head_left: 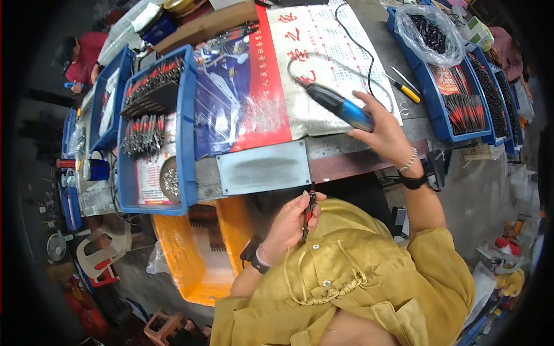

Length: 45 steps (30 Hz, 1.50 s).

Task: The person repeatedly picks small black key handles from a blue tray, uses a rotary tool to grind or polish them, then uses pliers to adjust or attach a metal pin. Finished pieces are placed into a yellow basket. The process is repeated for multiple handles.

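My left hand (294,222) is closed round a slim red-and-black hand tool (309,215), held upright in front of my body below the table edge. Its exact kind is too small to tell. Over the table, my right hand (384,128) has its thumb and fingers spread around the blue rear end of a black-and-blue electric screwdriver (340,106). The screwdriver slants over the printed poster sheet (277,130), its red-ringed front pointing up and left. A grey metal plate (264,167) lies at the table's front edge, between my hands.
Left, a blue tray (189,132) holds several red-and-black tools and a round dish of small metal parts (171,179). Right, another blue tray (456,137) carries more, beside a yellow-handled screwdriver (407,92). An orange crate (231,230) stands below. Other people sit farther off.
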{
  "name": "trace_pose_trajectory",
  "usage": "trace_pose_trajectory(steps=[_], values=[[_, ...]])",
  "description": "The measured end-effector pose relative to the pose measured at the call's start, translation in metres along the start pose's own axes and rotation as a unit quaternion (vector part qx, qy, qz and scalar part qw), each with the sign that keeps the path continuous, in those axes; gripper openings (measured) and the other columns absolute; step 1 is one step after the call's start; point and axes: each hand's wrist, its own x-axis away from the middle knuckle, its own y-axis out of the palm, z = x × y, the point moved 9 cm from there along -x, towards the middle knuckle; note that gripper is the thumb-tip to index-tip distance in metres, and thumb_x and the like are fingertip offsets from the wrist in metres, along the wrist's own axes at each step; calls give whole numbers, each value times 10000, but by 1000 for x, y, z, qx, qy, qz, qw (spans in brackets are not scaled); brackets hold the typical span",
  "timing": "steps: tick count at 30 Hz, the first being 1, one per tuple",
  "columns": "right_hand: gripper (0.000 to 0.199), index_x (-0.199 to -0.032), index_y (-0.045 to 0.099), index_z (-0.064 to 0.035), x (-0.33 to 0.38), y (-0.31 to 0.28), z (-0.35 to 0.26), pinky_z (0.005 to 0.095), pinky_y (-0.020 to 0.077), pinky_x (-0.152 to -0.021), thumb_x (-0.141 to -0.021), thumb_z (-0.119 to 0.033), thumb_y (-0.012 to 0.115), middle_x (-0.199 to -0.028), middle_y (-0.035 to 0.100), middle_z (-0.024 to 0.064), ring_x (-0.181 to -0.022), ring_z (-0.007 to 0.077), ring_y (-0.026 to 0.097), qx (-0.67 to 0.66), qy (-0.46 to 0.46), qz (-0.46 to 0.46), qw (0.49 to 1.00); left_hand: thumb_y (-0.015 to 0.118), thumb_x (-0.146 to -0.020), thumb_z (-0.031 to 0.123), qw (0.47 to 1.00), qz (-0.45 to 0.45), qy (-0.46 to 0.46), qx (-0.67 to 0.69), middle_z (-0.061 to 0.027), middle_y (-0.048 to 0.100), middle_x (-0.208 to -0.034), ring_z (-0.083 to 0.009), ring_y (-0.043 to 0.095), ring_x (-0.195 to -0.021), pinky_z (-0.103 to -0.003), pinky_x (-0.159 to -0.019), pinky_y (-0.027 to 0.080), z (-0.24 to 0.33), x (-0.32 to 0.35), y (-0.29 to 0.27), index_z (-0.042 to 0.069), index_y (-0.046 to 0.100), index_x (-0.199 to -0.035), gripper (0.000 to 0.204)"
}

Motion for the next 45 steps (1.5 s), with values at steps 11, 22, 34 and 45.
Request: trace_pose_trajectory(steps=[11,22,34,45], values=[[586,-1200,487,-2,74,17,-16,309,530,-674,-681,-85,746,-890,600,102,-744,168,610,-524,181,-54,831,432,-1041,348,986,-72,-43,144,-44,559,-811,-122,449,-612,-254,-575,361,-20,-43,16,-27,584,-1110,410],[427,-1132,601,30,65,74,1,287,499,-860,-761,-89,775,-1029,669,65,-930,117,631,-429,276,-157,846,504,-1010,385,972,-30,-59,227,-37,573,-813,-102,436,-586,-231,-533,357,-38,-54,6,29,614,-1085,380],[512,-1199,553,1,77,77,0,277,477,-863,-754,-110,780,-1032,658,57,-937,101,592,-375,260,-170,873,471,-1025,392,970,-48,-11,239,-30,530,-790,-85,405,-568,-221,-510,310,-37,-57,9,21,585,-1023,388],[527,-1155,577,-2,94,83,-13,296,512,-838,-714,-148,826,-945,710,104,-898,124,670,-291,193,-205,914,491,-1019,386,979,-28,24,200,-12,522,-775,-62,427,-566,-201,-503,327,-29,-54,12,0,590,-1044,399]])
